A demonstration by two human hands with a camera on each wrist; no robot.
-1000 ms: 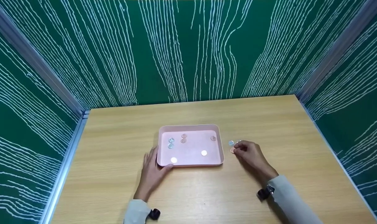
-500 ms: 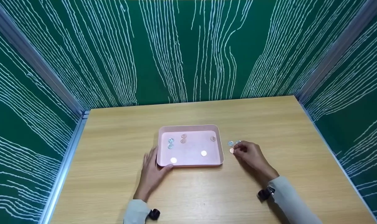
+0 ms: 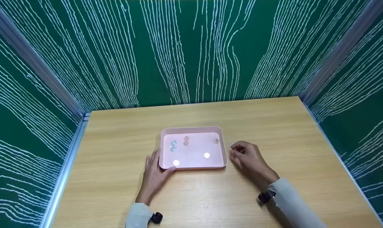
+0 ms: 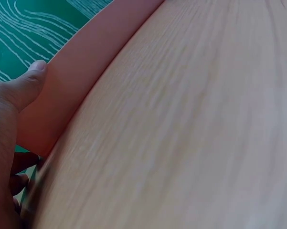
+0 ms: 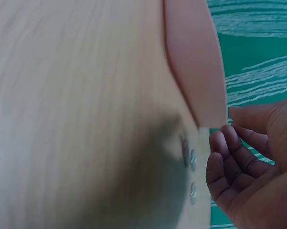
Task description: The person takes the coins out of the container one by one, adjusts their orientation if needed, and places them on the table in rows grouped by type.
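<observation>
The right hand (image 3: pixel 249 157), nearer, hangs above the coins (image 5: pixel 193 160) beside the tray (image 3: pixel 193 155), fingers bent, any grip impossible to tell; the left hand (image 3: pixel 156 175), fingers nearly straight, touches its corner.

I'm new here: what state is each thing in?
Pink rectangular tray: upright, uncovered
Seven round metallic coins: flat in the tray
Three round metallic coins: outside the tray
Light wooden table: under the tray
Left hand: touching the tray's near left corner
Right hand: fingers bent, grip unclear
</observation>
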